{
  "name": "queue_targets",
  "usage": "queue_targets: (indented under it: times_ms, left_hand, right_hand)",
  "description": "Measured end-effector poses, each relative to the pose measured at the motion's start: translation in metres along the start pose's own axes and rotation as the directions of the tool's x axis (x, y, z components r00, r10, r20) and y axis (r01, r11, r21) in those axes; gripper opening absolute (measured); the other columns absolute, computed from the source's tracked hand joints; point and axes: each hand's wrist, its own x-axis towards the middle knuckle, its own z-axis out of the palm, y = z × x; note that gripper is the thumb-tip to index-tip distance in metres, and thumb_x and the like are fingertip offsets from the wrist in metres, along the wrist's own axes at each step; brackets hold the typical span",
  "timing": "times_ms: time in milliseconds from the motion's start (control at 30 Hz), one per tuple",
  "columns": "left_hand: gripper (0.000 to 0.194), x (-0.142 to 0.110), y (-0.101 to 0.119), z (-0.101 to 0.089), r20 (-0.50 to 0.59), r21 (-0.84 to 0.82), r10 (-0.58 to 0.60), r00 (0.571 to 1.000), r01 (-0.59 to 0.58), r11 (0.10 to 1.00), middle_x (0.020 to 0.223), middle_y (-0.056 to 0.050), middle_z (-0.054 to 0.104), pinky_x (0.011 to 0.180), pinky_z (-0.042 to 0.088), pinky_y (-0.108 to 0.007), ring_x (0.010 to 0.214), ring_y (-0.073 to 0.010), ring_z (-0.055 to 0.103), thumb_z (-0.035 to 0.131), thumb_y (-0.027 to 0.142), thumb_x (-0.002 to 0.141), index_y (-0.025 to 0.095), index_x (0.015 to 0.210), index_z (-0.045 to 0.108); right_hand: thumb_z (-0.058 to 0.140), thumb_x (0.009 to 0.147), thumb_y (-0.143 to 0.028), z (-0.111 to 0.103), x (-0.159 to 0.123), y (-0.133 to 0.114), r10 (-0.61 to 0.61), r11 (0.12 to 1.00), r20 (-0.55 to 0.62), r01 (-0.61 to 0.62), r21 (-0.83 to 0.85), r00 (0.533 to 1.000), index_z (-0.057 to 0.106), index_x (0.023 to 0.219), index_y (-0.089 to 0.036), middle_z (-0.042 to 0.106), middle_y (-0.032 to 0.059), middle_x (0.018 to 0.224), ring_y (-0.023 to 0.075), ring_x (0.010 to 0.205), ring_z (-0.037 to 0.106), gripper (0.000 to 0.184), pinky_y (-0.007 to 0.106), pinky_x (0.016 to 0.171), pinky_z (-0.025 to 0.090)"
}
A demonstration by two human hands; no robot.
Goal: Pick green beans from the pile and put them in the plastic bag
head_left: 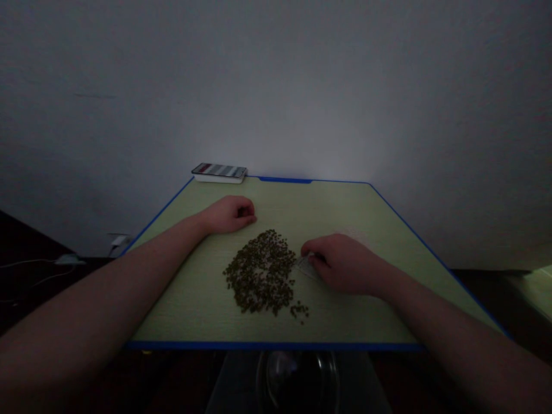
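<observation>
At the table's (366, 322) eleven o'clock, a phone (222, 169) is lying face up on a white box (219, 179), probably set back there to leave the middle free; whether the box is holding anything, I cannot tell. Just nearer, also toward eleven, the left hand (228, 214) is resting, closed in a loose curl with nothing showing in it — its forearm seemingly bracing along the table's left side. Seeds (259, 290) are lying loose in one thin patch at the centre, with a small cluster (298, 310) sitting apart at the patch's five o'clock. Below the near edge at six, a glass bowl (280, 368) is standing, apparently between the person's legs; its contents are too dark to tell. At the patch's three o'clock, the right hand (342, 263) is pinching a pale piece (305, 267) between thumb and fingers — presumably low and flat so its edge is meeting the seeds.
</observation>
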Motion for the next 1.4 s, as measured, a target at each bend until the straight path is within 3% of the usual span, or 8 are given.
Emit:
queue_targets:
  times_ms: [167, 367, 667, 1133, 1400]
  left_hand:
    - [0.027, -0.001, 0.002, -0.001, 0.005, 0.006, 0.001, 1.000, -0.001, 1.000, 0.060, 0.001, 0.053, 0.052, 0.031, -0.023, 0.054, -0.0089, 0.044, 0.053, 0.041, 0.077, 0.015, 0.075, 0.059]
    - [0.027, 0.000, 0.002, -0.001, 0.003, 0.002, -0.002, 1.000, 0.002, 1.000, 0.061, 0.001, 0.054, 0.052, 0.031, -0.022, 0.054, -0.0090, 0.044, 0.053, 0.041, 0.077, 0.015, 0.076, 0.060]
    - [0.027, 0.000, 0.003, -0.002, 0.001, 0.013, 0.001, 1.000, -0.001, 1.000, 0.062, 0.000, 0.055, 0.053, 0.031, -0.023, 0.055, -0.0094, 0.045, 0.053, 0.041, 0.077, 0.015, 0.076, 0.061]
    - [0.026, -0.001, 0.002, -0.001, -0.003, 0.010, 0.003, 1.000, -0.003, 1.000, 0.062, 0.000, 0.055, 0.053, 0.032, -0.023, 0.055, -0.0094, 0.046, 0.053, 0.040, 0.077, 0.015, 0.077, 0.061]
    - [0.025, -0.001, 0.004, -0.002, 0.003, 0.018, 0.004, 1.000, -0.004, 1.000, 0.064, 0.000, 0.056, 0.054, 0.032, -0.024, 0.057, -0.0102, 0.046, 0.053, 0.039, 0.077, 0.015, 0.077, 0.061]
  right_hand:
    - [0.043, 0.081, -0.019, 0.000, -0.001, 0.003, 0.041, 0.999, -0.018, -0.041, -0.035, 0.999, 0.067, 0.097, -0.021, 0.071, 0.0063, 0.086, 0.0184, 0.075, 0.062, 0.029, 0.028, 0.064, 0.037]
    - [0.046, 0.078, -0.018, -0.003, -0.002, 0.003, 0.021, 0.999, 0.047, -0.022, 0.025, 0.999, 0.068, 0.097, -0.021, 0.070, 0.0052, 0.083, 0.0157, 0.067, 0.059, 0.029, 0.026, 0.061, 0.037]
    - [0.043, 0.079, -0.019, 0.002, -0.002, -0.007, 0.055, 0.998, 0.000, -0.054, 0.015, 0.999, 0.069, 0.092, -0.019, 0.069, 0.0064, 0.076, 0.0162, 0.065, 0.059, 0.029, 0.027, 0.058, 0.036]
    - [0.045, 0.075, -0.021, -0.006, 0.003, 0.029, 0.263, 0.955, -0.022, -0.263, -0.138, 0.965, 0.069, 0.094, -0.019, 0.071, 0.0083, 0.084, 0.0214, 0.074, 0.063, 0.031, 0.030, 0.062, 0.040]
    - [0.044, 0.077, -0.021, -0.012, -0.001, 0.036, 0.234, 0.965, -0.047, -0.238, -0.114, 0.971, 0.068, 0.095, -0.019, 0.071, 0.0083, 0.090, 0.0209, 0.078, 0.062, 0.030, 0.029, 0.063, 0.039]
